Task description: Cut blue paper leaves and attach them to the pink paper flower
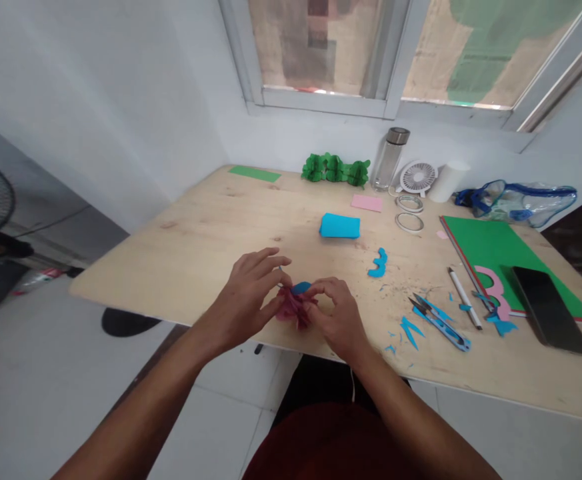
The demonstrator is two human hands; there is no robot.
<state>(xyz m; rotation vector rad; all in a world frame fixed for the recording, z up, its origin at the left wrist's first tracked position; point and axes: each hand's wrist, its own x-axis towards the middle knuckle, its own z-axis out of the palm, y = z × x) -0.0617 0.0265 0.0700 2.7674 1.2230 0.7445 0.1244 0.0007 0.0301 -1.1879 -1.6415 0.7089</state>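
Near the table's front edge, a dark pink paper flower [295,311] with ruffled layers lies between my hands. A blue paper piece [301,288] shows at its far side. My left hand [255,293] pinches the flower's left side with thumb and fingers. From the right, my right hand [335,313] grips the other side between thumb and index finger. The fingertips partly cover the flower. Farther back sits a folded blue paper stack [339,226], and to its right a scalloped blue paper piece [379,263].
Thread snips [441,323], blue scraps [411,332], a white pen [465,297] and a phone [551,310] lie at right, by green paper sheets [508,247]. Along the wall stand green paper flowers [335,169], a bottle [389,160] and a small fan [419,177]. Tape rolls [409,222] lie before them.
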